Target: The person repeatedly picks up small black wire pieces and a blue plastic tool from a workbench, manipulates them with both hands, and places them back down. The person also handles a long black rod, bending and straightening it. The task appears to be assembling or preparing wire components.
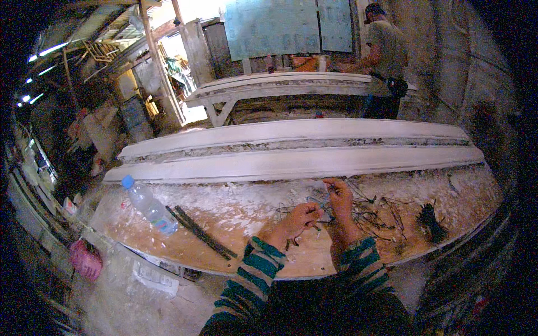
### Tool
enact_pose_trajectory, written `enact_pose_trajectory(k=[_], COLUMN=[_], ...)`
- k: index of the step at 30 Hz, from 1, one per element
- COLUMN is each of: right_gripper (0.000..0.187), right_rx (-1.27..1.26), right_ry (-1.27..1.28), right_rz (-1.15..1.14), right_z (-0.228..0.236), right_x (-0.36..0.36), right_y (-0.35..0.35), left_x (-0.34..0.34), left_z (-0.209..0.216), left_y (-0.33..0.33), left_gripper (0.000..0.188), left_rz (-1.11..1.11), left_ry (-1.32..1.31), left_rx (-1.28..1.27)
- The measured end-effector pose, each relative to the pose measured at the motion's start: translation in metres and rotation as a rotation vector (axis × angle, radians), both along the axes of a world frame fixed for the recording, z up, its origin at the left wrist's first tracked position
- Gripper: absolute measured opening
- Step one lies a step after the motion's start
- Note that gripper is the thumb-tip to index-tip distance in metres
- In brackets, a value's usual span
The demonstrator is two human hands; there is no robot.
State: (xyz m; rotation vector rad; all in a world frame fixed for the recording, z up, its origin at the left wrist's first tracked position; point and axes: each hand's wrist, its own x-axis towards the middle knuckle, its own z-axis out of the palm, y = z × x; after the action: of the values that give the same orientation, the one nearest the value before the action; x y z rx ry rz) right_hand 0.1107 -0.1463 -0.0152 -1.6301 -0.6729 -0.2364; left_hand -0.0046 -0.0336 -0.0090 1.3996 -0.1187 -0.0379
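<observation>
Over the dusty wooden tabletop point(252, 210), both my hands are close together with fingers pinched. My left hand point(302, 218) is closed on a thin strand, its far end too fine to follow. My right hand point(340, 200), slightly farther forward, also pinches a thin strand; whether it is the same one I cannot tell. Loose dark wire-like strands point(386, 215) lie tangled beside my right hand. Farther right sits a dark, frayed bundle point(430, 223). A few short reddish-brown bits point(291, 243) lie below my left hand.
A clear plastic bottle point(147, 206) with a blue cap lies at the left, beside two dark slim rods point(202, 232). Two long white boards point(291, 162) span the table's far side. Behind, a person point(386, 50) stands at another bench point(286, 84). A pink container point(86, 259) is at lower left.
</observation>
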Motion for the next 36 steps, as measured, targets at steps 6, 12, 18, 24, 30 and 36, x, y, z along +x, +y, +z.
enact_pose_trajectory(k=[6,12,18,24,30,36], right_gripper=[0.022,0.013,0.018,0.021,0.022,0.022], right_rx=[0.012,0.096,-0.033,0.156,0.202,0.275], right_ry=[0.137,0.391,0.414,0.555,0.476,0.402], right_rz=[-0.015,0.213,0.285,0.297,0.219,0.112], right_z=[0.016,0.018,0.013,0.015,0.013,0.007], right_x=[-0.008,-0.011,-0.007,-0.014,-0.009,-0.004], right_y=[-0.004,-0.006,-0.004,-0.003,-0.004,-0.001], left_x=[-0.001,0.003,0.006,0.001,0.002,0.003], left_z=[0.008,0.003,-0.004,0.001,0.003,-0.001], left_y=[0.015,0.028,0.043,0.039,0.037,0.038], left_gripper=[0.023,0.026,0.031,0.027,0.026,0.026], left_rz=[0.356,0.636,0.776,0.815,0.796,0.805], left_ry=[-0.031,0.040,0.008,-0.047,-0.106,-0.070], left_rx=[-0.014,-0.005,0.132,0.115,0.189,0.221])
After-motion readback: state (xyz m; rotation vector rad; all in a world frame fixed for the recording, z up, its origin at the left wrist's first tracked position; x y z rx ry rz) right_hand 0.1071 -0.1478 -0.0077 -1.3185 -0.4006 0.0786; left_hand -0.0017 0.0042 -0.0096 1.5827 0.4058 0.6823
